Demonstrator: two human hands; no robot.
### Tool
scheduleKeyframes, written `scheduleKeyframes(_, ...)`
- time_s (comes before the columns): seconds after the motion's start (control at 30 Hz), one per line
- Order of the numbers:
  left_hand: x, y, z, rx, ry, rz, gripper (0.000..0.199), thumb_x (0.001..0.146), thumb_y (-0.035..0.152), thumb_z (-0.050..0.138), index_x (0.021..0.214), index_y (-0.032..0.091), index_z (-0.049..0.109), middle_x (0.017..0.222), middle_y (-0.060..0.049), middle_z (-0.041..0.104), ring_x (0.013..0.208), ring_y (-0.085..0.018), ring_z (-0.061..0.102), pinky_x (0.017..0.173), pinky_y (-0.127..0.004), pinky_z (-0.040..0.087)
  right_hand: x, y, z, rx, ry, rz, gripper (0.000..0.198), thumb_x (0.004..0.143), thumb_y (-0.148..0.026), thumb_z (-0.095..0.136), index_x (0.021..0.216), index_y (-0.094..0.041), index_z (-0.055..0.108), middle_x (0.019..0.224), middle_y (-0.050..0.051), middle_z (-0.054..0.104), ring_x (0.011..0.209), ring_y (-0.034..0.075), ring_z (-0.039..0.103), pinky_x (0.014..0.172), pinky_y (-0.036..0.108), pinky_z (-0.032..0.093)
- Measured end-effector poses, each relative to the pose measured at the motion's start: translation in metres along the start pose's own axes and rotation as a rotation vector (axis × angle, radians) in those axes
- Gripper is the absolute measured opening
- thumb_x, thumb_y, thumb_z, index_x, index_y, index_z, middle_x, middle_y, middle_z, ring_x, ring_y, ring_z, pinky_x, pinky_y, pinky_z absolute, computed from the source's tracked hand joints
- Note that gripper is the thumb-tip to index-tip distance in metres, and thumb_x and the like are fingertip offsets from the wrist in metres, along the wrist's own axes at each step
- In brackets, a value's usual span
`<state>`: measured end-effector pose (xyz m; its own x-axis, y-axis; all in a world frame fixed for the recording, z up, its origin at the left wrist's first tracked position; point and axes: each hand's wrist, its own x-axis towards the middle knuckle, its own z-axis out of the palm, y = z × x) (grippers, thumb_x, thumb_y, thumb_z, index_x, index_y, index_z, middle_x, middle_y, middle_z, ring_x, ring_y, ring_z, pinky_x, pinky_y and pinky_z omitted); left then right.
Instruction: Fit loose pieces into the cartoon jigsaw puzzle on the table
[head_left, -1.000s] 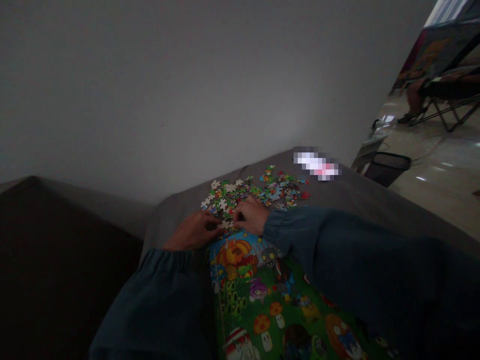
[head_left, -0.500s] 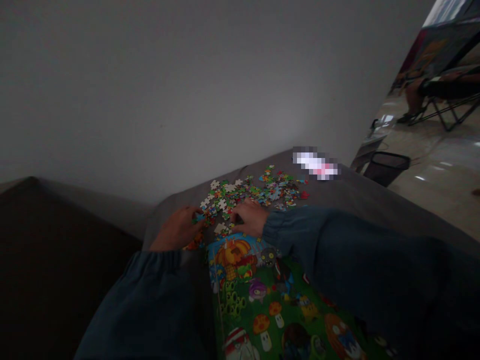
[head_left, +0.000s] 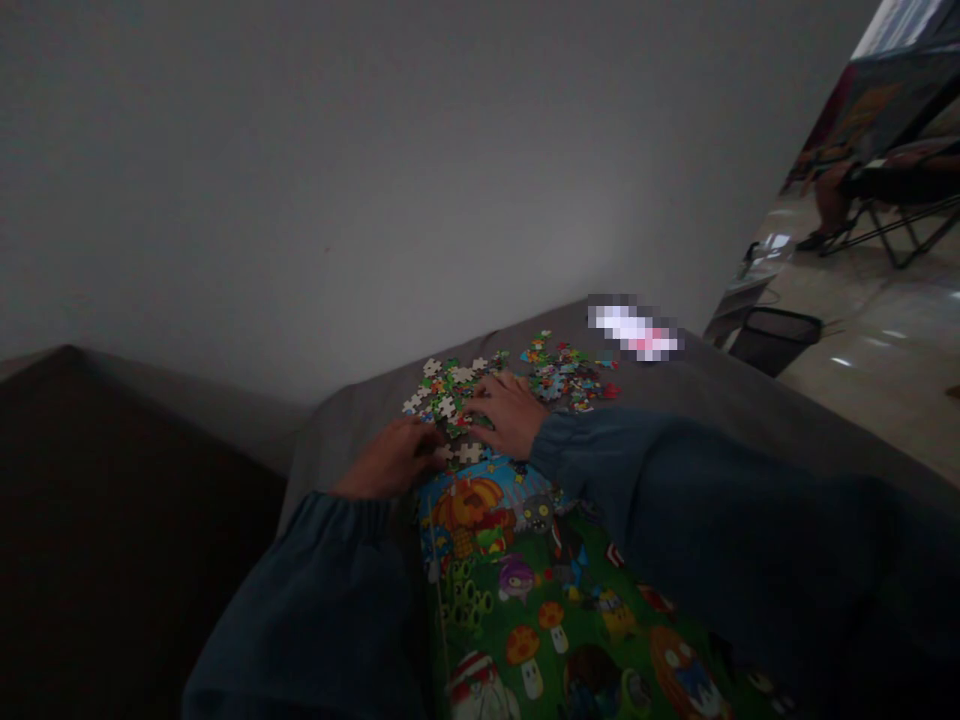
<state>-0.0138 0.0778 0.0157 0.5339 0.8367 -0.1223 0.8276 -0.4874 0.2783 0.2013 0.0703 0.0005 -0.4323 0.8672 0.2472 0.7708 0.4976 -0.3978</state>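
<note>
Loose jigsaw puzzle pieces, some face up in bright colours and some showing pale backs, lie heaped on a grey cloth surface. My left hand is at the heap's near left edge, its fingers curled in beside pale pieces; what is between the fingertips is hidden. My right hand lies over the middle of the heap, fingers apart and reaching left onto the pieces. Just below both hands is a flat, colourful cartoon picture with pumpkins, mushrooms and a zombie, partly covered by my right sleeve.
A white wall rises behind the grey surface. A blurred-out bright object lies at the far right corner. On the left is a dark brown cushion-like block. Beyond, a seated person's leg and a folding chair show.
My left hand has moved right, and the blue and orange pieces by it are out of sight. My right hand has lifted slightly up the heap and its fingers have spread; pale pieces show below it.
</note>
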Motion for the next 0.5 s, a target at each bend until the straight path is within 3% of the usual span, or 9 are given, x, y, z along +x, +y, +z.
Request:
scheduleKeyframes(0.13, 0.001, 0.004, -0.008, -0.012, 0.037, -0.051, 0.019, 0.079, 0.035, 0.055, 0.085, 0.02, 0.065, 0.085, -0.004, 0.067, 0.08, -0.019, 0.06, 0.068, -0.028, 0.044, -0.004, -0.009, 0.007, 0.002, -0.064, -0.071, 0.019, 0.074, -0.038, 0.072, 0.084, -0.022, 0.072, 0.104, 0.007, 0.06, 0.106, 0.028, 0.04, 0.086, 0.041, 0.029)
scheduleKeyframes(0.27, -0.003, 0.005, -0.02, 0.005, 0.108, -0.097, 0.02, 0.082, 0.032, 0.048, 0.088, 0.021, 0.065, 0.089, -0.004, 0.069, 0.082, -0.019, 0.061, 0.071, -0.029, 0.044, -0.003, -0.008, 0.014, 0.036, -0.06, -0.038, 0.017, 0.076, -0.034, 0.071, 0.089, -0.023, 0.07, 0.097, 0.004, 0.062, 0.1, 0.024, 0.043, 0.081, 0.038, 0.029)
scheduleKeyframes(0.43, -0.014, 0.0, -0.028, 0.006, -0.001, -0.038, 0.014, 0.072, 0.037, 0.063, 0.077, 0.027, 0.071, 0.08, 0.003, 0.071, 0.074, -0.017, 0.063, 0.067, -0.025, 0.047, 0.0, -0.004, 0.013, 0.07, -0.041, -0.081, 0.021, 0.077, -0.045, 0.069, 0.08, -0.024, 0.069, 0.099, 0.0, 0.062, 0.1, 0.021, 0.044, 0.082, 0.035, 0.028)
scheduleKeyframes(0.5, -0.012, -0.001, -0.025, 0.033, 0.057, -0.049, 0.018, 0.077, 0.039, 0.06, 0.084, 0.028, 0.072, 0.087, 0.001, 0.071, 0.083, -0.018, 0.064, 0.074, -0.027, 0.048, 0.0, -0.004, 0.012, 0.056, -0.014, -0.082, 0.023, 0.081, -0.045, 0.063, 0.081, -0.023, 0.069, 0.1, 0.001, 0.062, 0.1, 0.021, 0.043, 0.084, 0.036, 0.028)
